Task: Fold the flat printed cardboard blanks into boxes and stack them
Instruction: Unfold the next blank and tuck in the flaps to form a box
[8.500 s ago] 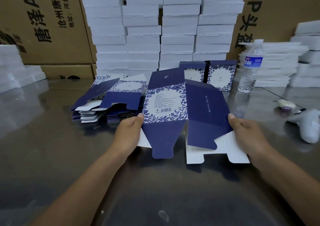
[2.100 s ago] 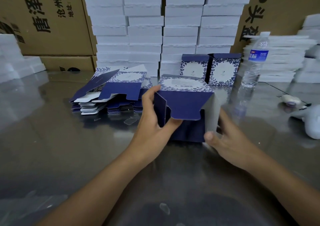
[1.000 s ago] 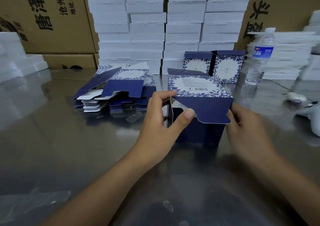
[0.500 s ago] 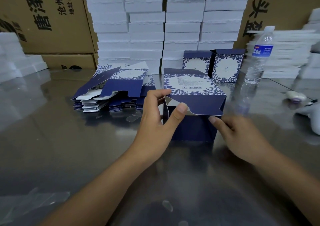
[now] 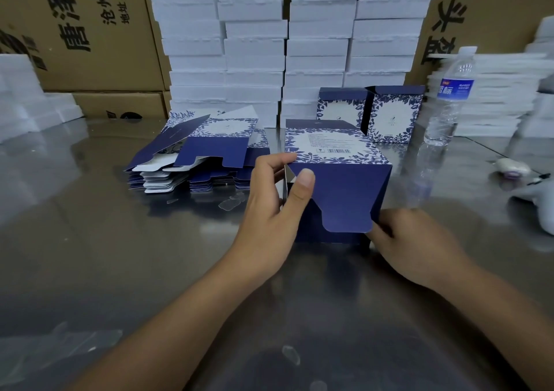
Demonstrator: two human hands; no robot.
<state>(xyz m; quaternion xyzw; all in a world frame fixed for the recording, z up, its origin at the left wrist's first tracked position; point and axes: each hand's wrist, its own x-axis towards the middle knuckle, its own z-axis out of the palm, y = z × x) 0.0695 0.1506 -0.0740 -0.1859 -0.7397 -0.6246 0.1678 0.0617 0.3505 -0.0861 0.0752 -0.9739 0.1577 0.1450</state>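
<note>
Noted flat blanks [image 5: 192, 162] piled just left of the half-formed box [image 5: 335, 147], left hand [image 5: 269, 207] clasping that box's left front corner, right hand [image 5: 416, 240] pinching the lower right corner of its down-hanging front flap [image 5: 344, 198], flap lying left-to-right, right hand judged nearer for tucking.

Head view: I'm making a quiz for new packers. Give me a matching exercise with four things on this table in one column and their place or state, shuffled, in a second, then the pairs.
1. half-folded box
2. flat blanks
3. finished boxes
4. water bottle

A. clear plastic, upright, blue label
B. lying in a loose pile on the left
C. held by the left hand and right hand, front flap untucked
D. upright, side by side at the back

Pairs: 1-C, 2-B, 3-D, 4-A
</note>
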